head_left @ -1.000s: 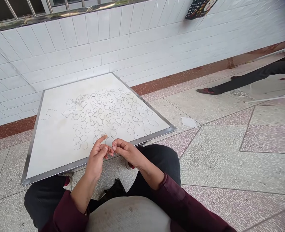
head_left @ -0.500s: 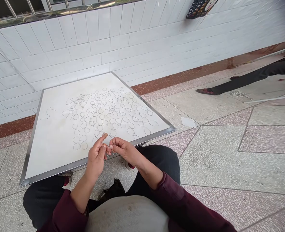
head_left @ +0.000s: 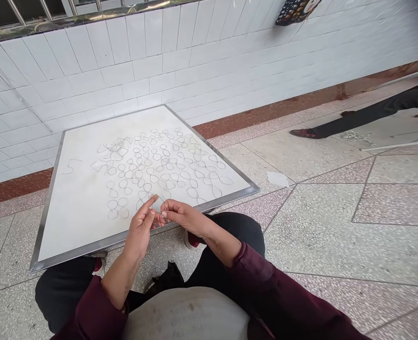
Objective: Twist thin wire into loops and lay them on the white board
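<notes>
My left hand and my right hand meet over the near edge of a white board with a metal rim. Both pinch a thin wire loop between their fingertips, my left index finger pointing up. Several small wire loops lie spread across the board's middle and right. A tangle of wire sits at their far left, and one bent wire piece lies alone near the left rim.
The board rests low over my knees on a speckled tile floor. A white tiled wall rises behind it. Another person's leg and shoe stretch in from the right. A white scrap lies on the floor.
My hands have stayed together at the board's near edge, shifting slightly up and left while working the wire loop. The loops on the board have not moved.
</notes>
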Demonstrator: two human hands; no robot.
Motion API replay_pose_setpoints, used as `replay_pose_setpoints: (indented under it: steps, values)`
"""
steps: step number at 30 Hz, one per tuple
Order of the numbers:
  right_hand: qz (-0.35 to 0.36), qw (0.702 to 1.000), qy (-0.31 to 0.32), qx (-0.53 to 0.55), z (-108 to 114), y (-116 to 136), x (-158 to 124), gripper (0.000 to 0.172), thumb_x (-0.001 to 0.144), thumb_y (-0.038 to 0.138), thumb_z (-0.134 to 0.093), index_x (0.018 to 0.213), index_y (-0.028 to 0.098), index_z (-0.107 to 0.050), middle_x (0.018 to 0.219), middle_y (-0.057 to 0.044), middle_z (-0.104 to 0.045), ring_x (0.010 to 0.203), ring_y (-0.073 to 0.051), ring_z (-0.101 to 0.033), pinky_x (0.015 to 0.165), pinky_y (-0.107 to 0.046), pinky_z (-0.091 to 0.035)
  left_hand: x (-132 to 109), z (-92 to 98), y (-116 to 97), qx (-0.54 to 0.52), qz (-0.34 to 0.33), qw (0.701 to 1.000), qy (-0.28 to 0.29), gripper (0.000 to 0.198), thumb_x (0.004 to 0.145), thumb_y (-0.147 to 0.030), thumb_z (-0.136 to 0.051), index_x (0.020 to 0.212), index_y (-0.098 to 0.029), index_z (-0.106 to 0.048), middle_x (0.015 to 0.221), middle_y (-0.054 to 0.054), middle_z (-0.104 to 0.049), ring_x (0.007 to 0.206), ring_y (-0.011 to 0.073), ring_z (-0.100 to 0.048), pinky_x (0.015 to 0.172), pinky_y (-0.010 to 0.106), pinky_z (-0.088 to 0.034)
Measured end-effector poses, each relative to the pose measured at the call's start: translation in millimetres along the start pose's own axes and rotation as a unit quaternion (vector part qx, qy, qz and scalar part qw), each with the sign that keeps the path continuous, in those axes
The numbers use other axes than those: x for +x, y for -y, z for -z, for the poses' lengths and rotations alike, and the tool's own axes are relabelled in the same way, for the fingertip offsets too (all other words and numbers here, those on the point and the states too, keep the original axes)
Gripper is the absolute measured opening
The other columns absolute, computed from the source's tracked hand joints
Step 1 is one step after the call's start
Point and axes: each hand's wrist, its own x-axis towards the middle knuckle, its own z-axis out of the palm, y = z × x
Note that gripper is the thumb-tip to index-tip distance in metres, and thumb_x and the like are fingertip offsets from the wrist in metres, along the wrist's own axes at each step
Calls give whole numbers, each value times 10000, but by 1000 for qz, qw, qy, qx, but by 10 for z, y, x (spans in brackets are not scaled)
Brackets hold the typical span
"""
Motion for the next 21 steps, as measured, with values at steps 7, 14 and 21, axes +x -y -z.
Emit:
replay_pose_setpoints:
  steps: [7, 14, 21]
  values:
    - [4, 1000, 16, -15, 17, 32, 69, 168, 902, 337, -585, 834, 188, -547, 785, -3, -641, 792, -144, -586, 746, -295, -408, 61, 52, -17, 63, -26, 997, 23, 545, 947, -455, -468, 1438, -219, -465, 738, 2, -578, 751, 150, -539, 789, 308, -439]
    - [11, 998, -2, -65, -8, 36, 83, 138, 916, 318, -542, 844, 201, -536, 765, 11, -618, 753, -138, -552, 738, -292, -405, 49, 58, 17, 112, -30, 993, 12, 583, 952, -430, -465, 1493, -235, -370, 800, 14, -580, 809, 166, -547, 831, 325, -439]
    - [-5, 984, -56, -170, -44, 6, 73, 141, 905, 331, -520, 843, 207, -549, 751, 9, -588, 700, -142, -492, 687, -288, -392, 38, 57, 89, 116, -29, 992, -33, 624, 924, -421, -526, 1497, -239, -359, 777, 0, -561, 801, 166, -555, 801, 323, -454]
